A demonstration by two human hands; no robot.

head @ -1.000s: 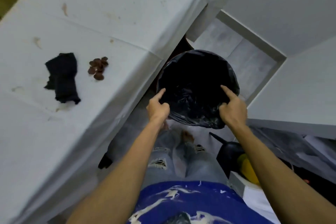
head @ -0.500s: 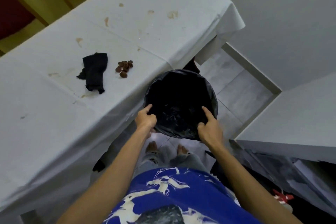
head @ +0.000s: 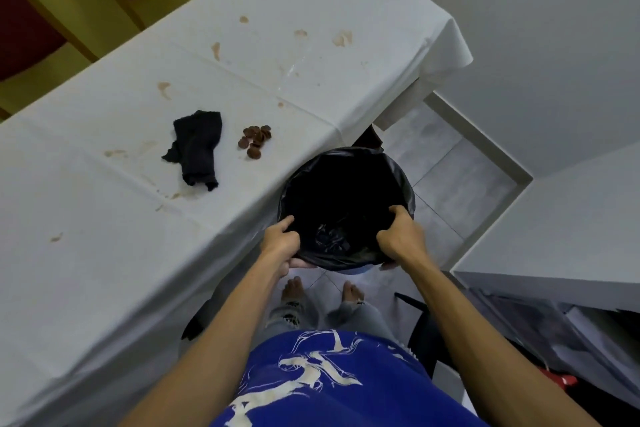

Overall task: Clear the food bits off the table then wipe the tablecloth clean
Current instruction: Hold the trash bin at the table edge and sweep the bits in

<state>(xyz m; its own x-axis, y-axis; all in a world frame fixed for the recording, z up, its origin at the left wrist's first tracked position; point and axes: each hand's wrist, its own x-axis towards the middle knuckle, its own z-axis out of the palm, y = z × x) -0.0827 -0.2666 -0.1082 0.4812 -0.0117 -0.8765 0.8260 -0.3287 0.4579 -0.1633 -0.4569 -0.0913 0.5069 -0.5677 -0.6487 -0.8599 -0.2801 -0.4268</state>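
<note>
Food bits (head: pixel 255 141) sit clustered on the worktop (head: pixel 104 270), up and left of my bin (head: pixel 346 204), beside the black cloth (head: pixel 195 149). Left hand (head: pixel 278 241) is nearer; both it and right hand (head: pixel 398 239) clamp the bin's rim.

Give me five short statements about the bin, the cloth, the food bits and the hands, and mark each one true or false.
1. Both hands, left hand and right hand, grip the rim of the black-lined bin. True.
2. The bin stands on top of the tablecloth. False: it is held beside the table edge, above the floor.
3. The brown food bits lie on the tablecloth. True.
4. The black cloth covers the food bits. False: it lies beside them, apart.
5. The tablecloth is spotless. False: brownish stains mark it.
</note>
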